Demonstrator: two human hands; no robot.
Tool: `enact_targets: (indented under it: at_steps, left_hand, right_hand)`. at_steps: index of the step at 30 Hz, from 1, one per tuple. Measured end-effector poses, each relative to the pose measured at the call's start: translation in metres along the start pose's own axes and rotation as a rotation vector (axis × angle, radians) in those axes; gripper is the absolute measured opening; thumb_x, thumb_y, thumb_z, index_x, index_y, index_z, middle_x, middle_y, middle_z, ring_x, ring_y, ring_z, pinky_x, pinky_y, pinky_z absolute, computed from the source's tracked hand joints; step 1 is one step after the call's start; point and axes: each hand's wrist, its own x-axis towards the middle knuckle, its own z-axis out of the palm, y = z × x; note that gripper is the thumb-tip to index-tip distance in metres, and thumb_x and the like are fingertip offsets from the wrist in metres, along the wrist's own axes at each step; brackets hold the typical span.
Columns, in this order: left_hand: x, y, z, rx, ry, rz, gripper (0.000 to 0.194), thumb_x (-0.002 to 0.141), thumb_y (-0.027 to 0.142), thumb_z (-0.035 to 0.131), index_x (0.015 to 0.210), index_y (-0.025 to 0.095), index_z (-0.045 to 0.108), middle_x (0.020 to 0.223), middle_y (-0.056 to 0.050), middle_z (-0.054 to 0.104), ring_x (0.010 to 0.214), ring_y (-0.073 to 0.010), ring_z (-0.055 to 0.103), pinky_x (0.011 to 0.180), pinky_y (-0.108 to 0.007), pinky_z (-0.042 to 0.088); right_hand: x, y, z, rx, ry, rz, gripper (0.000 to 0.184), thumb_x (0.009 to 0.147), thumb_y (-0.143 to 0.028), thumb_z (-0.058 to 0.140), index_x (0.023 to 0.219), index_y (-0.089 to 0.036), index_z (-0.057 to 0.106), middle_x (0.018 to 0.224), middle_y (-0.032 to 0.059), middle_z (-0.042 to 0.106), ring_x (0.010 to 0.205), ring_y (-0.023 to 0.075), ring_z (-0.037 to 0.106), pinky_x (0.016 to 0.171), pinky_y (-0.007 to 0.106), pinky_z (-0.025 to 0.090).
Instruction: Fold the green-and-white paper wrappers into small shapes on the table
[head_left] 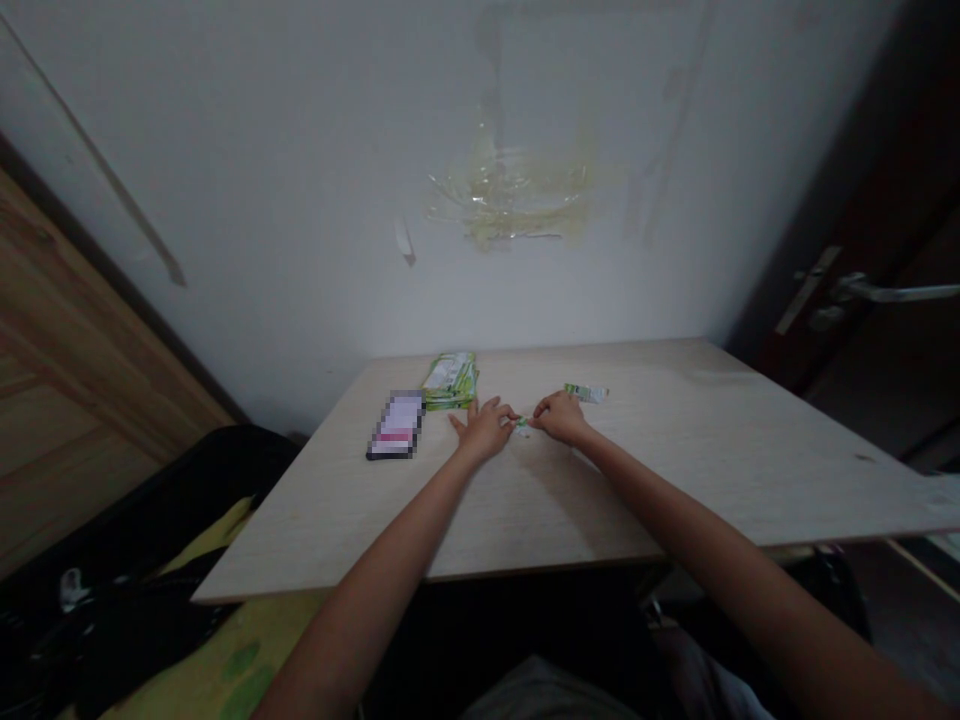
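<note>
My left hand [486, 428] and my right hand [559, 416] meet near the far middle of a pale wooden table [675, 470]. Between their fingertips is a small green and white wrapper piece [520, 424], pinched from both sides. The other fingers of my left hand lie spread on the wood. A stack of green and white packets [450, 380] lies just beyond my left hand. A torn green wrapper strip [586, 393] lies just past my right hand.
A phone [397, 426] with a lit screen lies left of my left hand. A white wall with tape residue [510, 195] rises behind the table. A door with a metal handle [877, 292] is at right, and a black bag [150, 560] on yellow bedding at lower left.
</note>
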Motion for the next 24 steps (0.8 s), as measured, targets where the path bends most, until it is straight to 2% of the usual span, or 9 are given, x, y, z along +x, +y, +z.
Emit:
enact_targets:
  at_steps: [3, 11, 16, 20, 24]
  left_hand:
    - [-0.0003, -0.0004, 0.0005, 0.023, -0.030, 0.012, 0.028, 0.095, 0.041, 0.050, 0.115, 0.039, 0.070, 0.157, 0.001, 0.043, 0.150, -0.0436, 0.019, 0.104, -0.086, 0.006]
    - [0.0015, -0.0040, -0.0025, 0.040, -0.103, 0.011, 0.031, 0.095, 0.041, 0.049, 0.122, 0.041, 0.065, 0.160, 0.000, 0.038, 0.152, -0.0399, 0.017, 0.105, -0.084, 0.006]
    - [0.0008, -0.0067, -0.0015, 0.030, -0.095, 0.022, 0.033, 0.096, 0.043, 0.048, 0.124, 0.042, 0.064, 0.161, 0.000, 0.037, 0.151, -0.0406, 0.017, 0.107, -0.082, 0.005]
    - [0.0012, -0.0074, -0.0003, 0.037, -0.093, 0.008, 0.032, 0.095, 0.043, 0.049, 0.123, 0.043, 0.064, 0.160, 0.001, 0.038, 0.151, -0.0399, 0.018, 0.107, -0.083, 0.006]
    - [0.0025, -0.0076, 0.0016, 0.036, -0.072, 0.009, 0.031, 0.094, 0.044, 0.050, 0.121, 0.044, 0.065, 0.159, 0.001, 0.040, 0.151, -0.0398, 0.020, 0.107, -0.082, 0.007]
  right_hand:
    - [-0.0004, -0.0022, -0.0011, 0.026, -0.025, 0.067, 0.022, 0.076, -0.038, 0.078, 0.088, -0.019, 0.082, 0.101, 0.0149, 0.073, 0.103, 0.0281, 0.061, 0.096, 0.035, 0.039]
    - [-0.0026, -0.0042, -0.0019, 0.045, -0.015, 0.071, 0.020, 0.076, -0.033, 0.077, 0.091, -0.021, 0.082, 0.104, 0.0136, 0.072, 0.107, 0.0278, 0.059, 0.096, 0.035, 0.039]
    - [-0.0014, 0.0006, -0.0016, 0.036, -0.020, 0.046, 0.019, 0.078, -0.031, 0.075, 0.093, -0.022, 0.082, 0.111, 0.0129, 0.071, 0.114, 0.0278, 0.058, 0.098, 0.034, 0.038]
    - [0.0018, 0.0039, -0.0039, 0.054, -0.080, 0.039, 0.019, 0.077, -0.026, 0.075, 0.094, -0.022, 0.082, 0.106, 0.0101, 0.074, 0.109, 0.0246, 0.061, 0.100, 0.032, 0.037]
    - [0.0019, 0.0036, -0.0070, 0.054, -0.073, 0.035, 0.020, 0.076, -0.025, 0.074, 0.094, -0.022, 0.082, 0.102, 0.0093, 0.076, 0.104, 0.0242, 0.063, 0.098, 0.031, 0.039]
